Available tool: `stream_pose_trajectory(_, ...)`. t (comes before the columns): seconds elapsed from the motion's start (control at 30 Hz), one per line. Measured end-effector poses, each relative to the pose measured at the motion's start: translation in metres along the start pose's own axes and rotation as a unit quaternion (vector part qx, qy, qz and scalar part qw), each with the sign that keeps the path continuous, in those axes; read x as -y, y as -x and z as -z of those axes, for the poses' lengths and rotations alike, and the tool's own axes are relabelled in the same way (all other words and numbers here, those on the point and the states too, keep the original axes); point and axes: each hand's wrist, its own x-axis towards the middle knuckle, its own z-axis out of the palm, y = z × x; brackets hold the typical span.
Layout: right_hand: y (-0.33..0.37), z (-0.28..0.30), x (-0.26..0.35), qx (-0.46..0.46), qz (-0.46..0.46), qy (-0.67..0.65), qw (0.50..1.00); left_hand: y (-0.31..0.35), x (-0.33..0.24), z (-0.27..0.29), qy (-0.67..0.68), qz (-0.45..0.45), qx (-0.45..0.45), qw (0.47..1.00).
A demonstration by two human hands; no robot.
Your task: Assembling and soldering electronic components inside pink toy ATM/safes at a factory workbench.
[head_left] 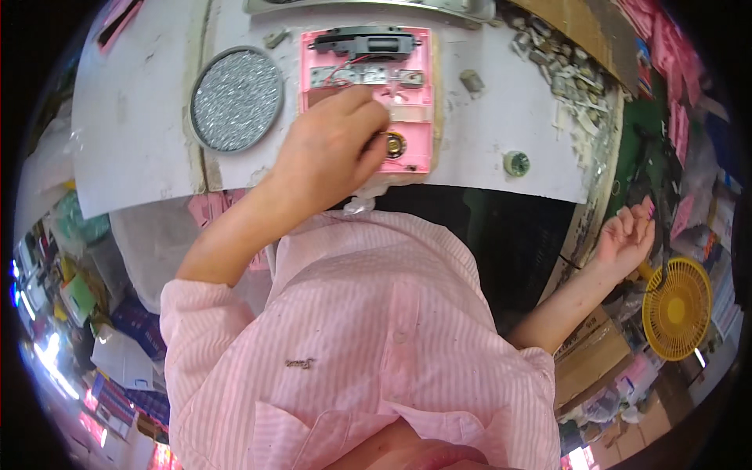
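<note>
My left hand (333, 149) is closed over the lower left part of a shallow pink plastic case (421, 133). Its thumb and fingers are drawn together; what they hold, if anything, is hidden. Inside the case are a dark grey mechanism (368, 45) across the top, silvery metal plates (374, 74) with thin red wires, and a round speaker-like part (396, 144) beside my thumb. Off the table at the right, my right hand (625, 237) is raised with its fingers loosely bent and apart. Nothing shows in it; dark hanging cords (644, 184) are close to its fingertips.
A round dish of small silvery metal pieces (237, 98) stands left of the case. Several small metal blocks (560, 66) lie heaped at the table's right side, beside cardboard (587, 31). A small green round container (516, 163) sits near the front edge. A yellow fan (677, 308) is at the right.
</note>
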Motion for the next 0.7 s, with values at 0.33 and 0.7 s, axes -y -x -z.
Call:
stream_pose_trajectory(0.33, 0.065, -0.170, -0.193, 0.406, 0.267, 0.648, 0.587, 0.007, 0.000, -0.023, 0.000, 0.024, -0.067, 0.997)
stream_pose_trajectory(0.7, 0.046, -0.179, -0.193, 0.331, 0.272, 0.632, 0.647, -0.046, 0.028, 0.020, -0.167, -0.150, -0.039, 0.974)
